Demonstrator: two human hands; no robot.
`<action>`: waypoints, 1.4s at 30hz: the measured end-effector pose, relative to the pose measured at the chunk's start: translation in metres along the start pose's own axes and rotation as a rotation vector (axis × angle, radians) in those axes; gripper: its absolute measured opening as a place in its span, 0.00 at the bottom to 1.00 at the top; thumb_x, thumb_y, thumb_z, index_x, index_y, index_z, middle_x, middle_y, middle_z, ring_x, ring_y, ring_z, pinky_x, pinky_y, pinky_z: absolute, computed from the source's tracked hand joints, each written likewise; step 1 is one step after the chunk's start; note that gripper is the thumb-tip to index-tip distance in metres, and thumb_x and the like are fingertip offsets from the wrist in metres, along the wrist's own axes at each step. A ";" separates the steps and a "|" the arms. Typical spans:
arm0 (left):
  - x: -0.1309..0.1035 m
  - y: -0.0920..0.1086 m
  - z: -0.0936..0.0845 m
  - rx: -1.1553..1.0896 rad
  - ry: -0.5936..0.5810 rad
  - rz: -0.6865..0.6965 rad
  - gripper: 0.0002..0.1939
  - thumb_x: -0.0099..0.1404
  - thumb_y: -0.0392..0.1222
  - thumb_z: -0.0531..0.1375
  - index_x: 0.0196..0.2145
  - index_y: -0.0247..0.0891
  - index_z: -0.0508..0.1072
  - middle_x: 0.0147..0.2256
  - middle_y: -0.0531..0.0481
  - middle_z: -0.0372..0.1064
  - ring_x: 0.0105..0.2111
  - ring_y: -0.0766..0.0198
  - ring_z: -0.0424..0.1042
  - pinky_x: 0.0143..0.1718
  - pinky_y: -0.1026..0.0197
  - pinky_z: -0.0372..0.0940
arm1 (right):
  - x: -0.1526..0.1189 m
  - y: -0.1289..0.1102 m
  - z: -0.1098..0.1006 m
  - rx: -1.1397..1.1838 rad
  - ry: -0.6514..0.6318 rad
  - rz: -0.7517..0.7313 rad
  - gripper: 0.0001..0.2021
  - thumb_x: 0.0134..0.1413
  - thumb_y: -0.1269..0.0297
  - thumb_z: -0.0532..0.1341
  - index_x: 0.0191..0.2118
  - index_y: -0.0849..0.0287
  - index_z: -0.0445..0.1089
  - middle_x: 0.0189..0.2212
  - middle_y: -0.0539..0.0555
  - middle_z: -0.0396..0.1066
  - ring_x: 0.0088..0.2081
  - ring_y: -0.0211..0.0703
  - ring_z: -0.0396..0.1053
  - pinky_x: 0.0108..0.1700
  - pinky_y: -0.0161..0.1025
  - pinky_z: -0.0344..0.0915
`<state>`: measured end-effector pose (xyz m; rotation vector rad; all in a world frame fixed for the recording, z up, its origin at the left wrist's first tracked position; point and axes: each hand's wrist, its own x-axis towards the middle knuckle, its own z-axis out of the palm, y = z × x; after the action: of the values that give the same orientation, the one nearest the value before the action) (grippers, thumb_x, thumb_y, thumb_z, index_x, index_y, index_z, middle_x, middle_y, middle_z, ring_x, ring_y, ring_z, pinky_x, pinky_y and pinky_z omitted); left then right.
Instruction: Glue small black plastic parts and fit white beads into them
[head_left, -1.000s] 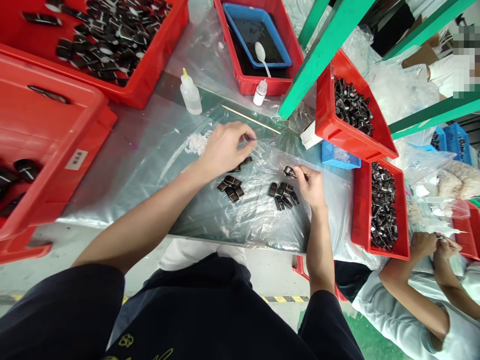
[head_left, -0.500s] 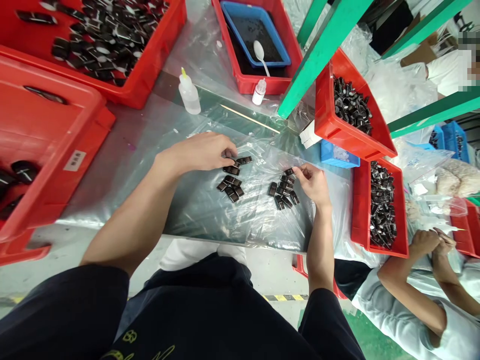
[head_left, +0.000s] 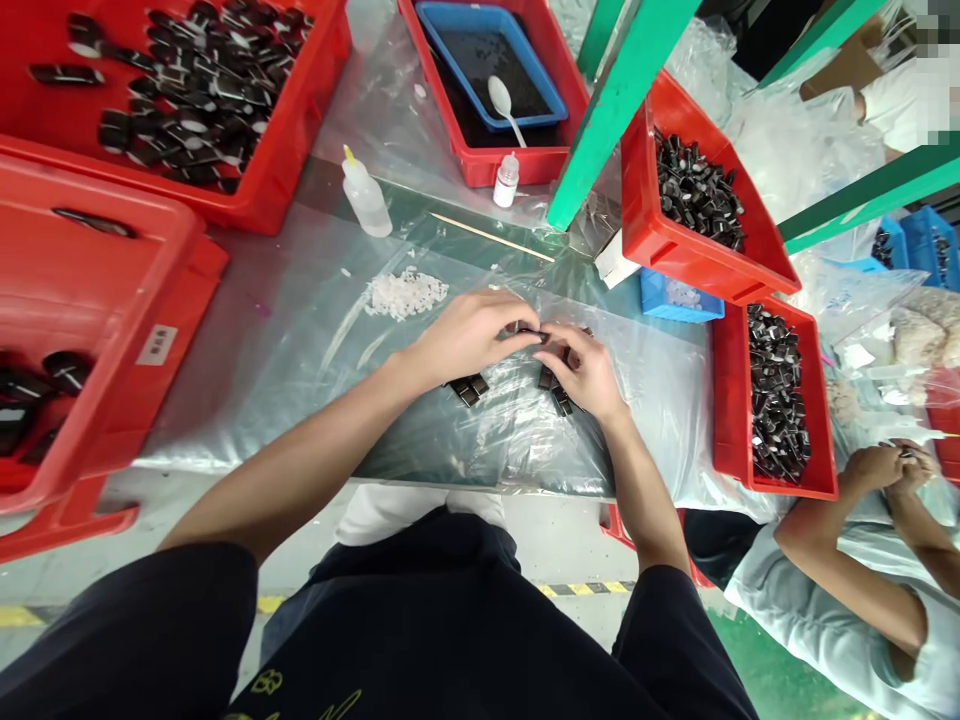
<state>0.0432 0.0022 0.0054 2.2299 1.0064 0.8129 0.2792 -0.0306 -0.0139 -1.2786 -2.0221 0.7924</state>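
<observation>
My left hand (head_left: 484, 338) and my right hand (head_left: 587, 372) meet above the plastic-covered table (head_left: 300, 370). Between their fingertips is a small dark piece (head_left: 534, 332), gripped from both sides. Dark brown blocks (head_left: 469, 390) lie below my left hand, partly covered by it. More dark blocks (head_left: 559, 395) lie beside and under my right hand. To the left of my left hand is a heap of small clear-white bits (head_left: 406, 294).
A squeeze bottle (head_left: 367, 197), a small white bottle (head_left: 506, 181) and a thin stick (head_left: 491, 238) lie beyond my hands. Red bins (head_left: 277, 180) stand left, others (head_left: 731, 400) right. A green post (head_left: 600, 130) rises behind. A co-worker's hands (head_left: 896, 468) are far right.
My hands have come together, the left moving right and the right moving left, with a small dark piece now between them. The heap of clear-white bits has come into view.
</observation>
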 end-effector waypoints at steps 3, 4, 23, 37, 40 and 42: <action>0.001 -0.006 0.008 -0.029 0.011 0.006 0.12 0.75 0.50 0.62 0.45 0.40 0.81 0.41 0.47 0.82 0.42 0.56 0.79 0.51 0.55 0.68 | 0.000 0.003 0.001 -0.005 0.024 -0.005 0.14 0.71 0.51 0.64 0.48 0.55 0.80 0.37 0.54 0.79 0.32 0.41 0.69 0.39 0.40 0.67; 0.001 -0.009 0.007 -0.008 0.023 0.004 0.13 0.76 0.50 0.62 0.46 0.40 0.81 0.42 0.46 0.82 0.43 0.55 0.79 0.52 0.54 0.67 | 0.000 0.004 0.000 0.000 0.047 0.006 0.12 0.70 0.53 0.65 0.47 0.55 0.80 0.36 0.53 0.78 0.31 0.40 0.68 0.38 0.39 0.66; 0.007 -0.021 0.014 -0.248 0.084 -0.163 0.13 0.72 0.50 0.62 0.40 0.39 0.81 0.42 0.44 0.80 0.41 0.57 0.75 0.48 0.54 0.68 | 0.003 0.006 0.000 0.106 0.132 0.134 0.14 0.67 0.50 0.66 0.46 0.56 0.75 0.24 0.43 0.57 0.24 0.35 0.55 0.31 0.38 0.55; 0.008 -0.014 0.017 -0.601 0.043 -0.304 0.25 0.62 0.64 0.68 0.38 0.36 0.81 0.38 0.45 0.81 0.33 0.63 0.73 0.35 0.60 0.66 | 0.000 0.002 0.002 0.117 0.095 0.139 0.19 0.68 0.43 0.64 0.45 0.56 0.76 0.24 0.45 0.55 0.26 0.38 0.55 0.31 0.39 0.57; 0.007 -0.012 0.018 -0.590 0.034 -0.292 0.22 0.64 0.61 0.68 0.38 0.37 0.80 0.40 0.44 0.81 0.37 0.61 0.75 0.40 0.59 0.69 | -0.001 -0.001 0.000 0.095 0.084 0.116 0.16 0.69 0.47 0.63 0.45 0.56 0.77 0.24 0.45 0.56 0.26 0.38 0.55 0.32 0.39 0.57; 0.007 -0.011 0.016 -0.530 0.041 -0.272 0.21 0.65 0.59 0.67 0.39 0.37 0.79 0.40 0.44 0.81 0.38 0.60 0.76 0.41 0.58 0.70 | -0.001 -0.001 -0.003 0.066 0.073 0.096 0.14 0.69 0.51 0.64 0.44 0.56 0.77 0.24 0.45 0.57 0.26 0.37 0.55 0.33 0.39 0.57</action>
<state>0.0531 0.0103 -0.0106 1.5979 0.9521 0.8808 0.2819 -0.0312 -0.0115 -1.3557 -1.8740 0.8380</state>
